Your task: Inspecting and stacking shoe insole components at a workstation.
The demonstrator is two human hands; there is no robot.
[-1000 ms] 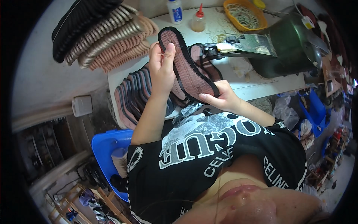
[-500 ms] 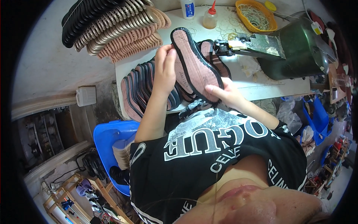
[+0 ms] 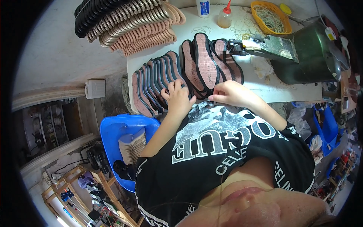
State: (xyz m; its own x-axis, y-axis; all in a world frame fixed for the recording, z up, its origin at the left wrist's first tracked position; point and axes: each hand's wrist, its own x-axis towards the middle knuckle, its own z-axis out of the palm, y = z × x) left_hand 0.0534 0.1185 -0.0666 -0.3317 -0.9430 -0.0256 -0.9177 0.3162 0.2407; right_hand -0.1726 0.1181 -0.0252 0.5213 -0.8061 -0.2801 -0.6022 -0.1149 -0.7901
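Note:
My left hand (image 3: 177, 97) rests with its fingers apart on the near end of a leaning row of pink shoe insoles with dark edges (image 3: 153, 81). My right hand (image 3: 231, 94) is closed, thumb and fingers drawn together at the near end of a pink insole with a black edge (image 3: 204, 56). What its fingertips pinch, if anything, is hidden. That insole lies on top of several similar ones, overlapping side by side. On the right of this group, part of an insole (image 3: 220, 47) reaches close to the metal head of a machine (image 3: 238, 47).
Stacked black, metallic and beige sole-shaped pieces (image 3: 132, 28) stand at the back left. A glue bottle with a red tip (image 3: 225, 19), a white bottle (image 3: 203, 8) and a yellow basket of rubber bands (image 3: 271, 19) stand behind. A blue tub (image 3: 109, 132) is at lower left.
The insole that both hands held raised now lies on the others. My left hand has let go and moved down to the leaning row. My right hand has shifted to the insole's near end.

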